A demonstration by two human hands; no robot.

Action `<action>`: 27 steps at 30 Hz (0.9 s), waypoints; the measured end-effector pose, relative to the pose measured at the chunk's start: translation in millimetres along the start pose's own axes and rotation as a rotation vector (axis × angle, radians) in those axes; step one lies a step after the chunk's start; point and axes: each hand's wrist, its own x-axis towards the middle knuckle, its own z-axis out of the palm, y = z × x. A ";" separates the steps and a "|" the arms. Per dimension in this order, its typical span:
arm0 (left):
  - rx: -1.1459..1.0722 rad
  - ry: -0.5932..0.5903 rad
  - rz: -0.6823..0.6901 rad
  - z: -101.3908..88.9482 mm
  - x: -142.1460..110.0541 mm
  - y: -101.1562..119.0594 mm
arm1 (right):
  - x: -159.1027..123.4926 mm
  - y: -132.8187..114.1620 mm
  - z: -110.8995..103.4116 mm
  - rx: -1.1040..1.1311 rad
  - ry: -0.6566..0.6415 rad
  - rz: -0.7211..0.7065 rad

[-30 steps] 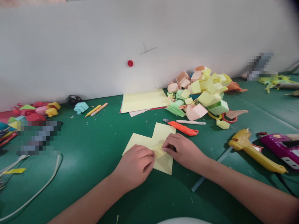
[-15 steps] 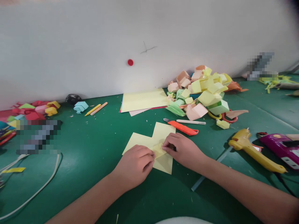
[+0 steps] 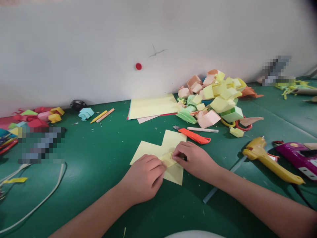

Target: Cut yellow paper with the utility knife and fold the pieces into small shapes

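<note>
Between my hands is a small folded piece of pale yellow paper [image 3: 167, 160]. My left hand [image 3: 146, 177] pinches its left end, fingers curled. At its right end, the thumb and fingertips of my right hand [image 3: 192, 158] are closed on it. Several flat pale yellow paper pieces [image 3: 172, 140] lie on the table under and around both hands, partly hidden by them. Just beyond my right hand lies an orange utility knife [image 3: 195, 135], with a slim white stick-like tool [image 3: 202, 130] beside it.
A yellow glue gun [image 3: 269, 158] with a clear glue stick and a purple power strip [image 3: 297, 158] lie to the right. Folded paper pieces [image 3: 213, 99] are heaped at the back, near stacked paper sheets [image 3: 152, 106]. A white cable [image 3: 49, 195] curves at left.
The fingers of my left hand have shifted slightly right along the small folded paper. My right hand stays almost still.
</note>
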 end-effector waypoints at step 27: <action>-0.087 -0.044 -0.069 -2.2 -2.2 -1.4 | -11.5 3.9 -23.1 -0.075 -0.134 -0.446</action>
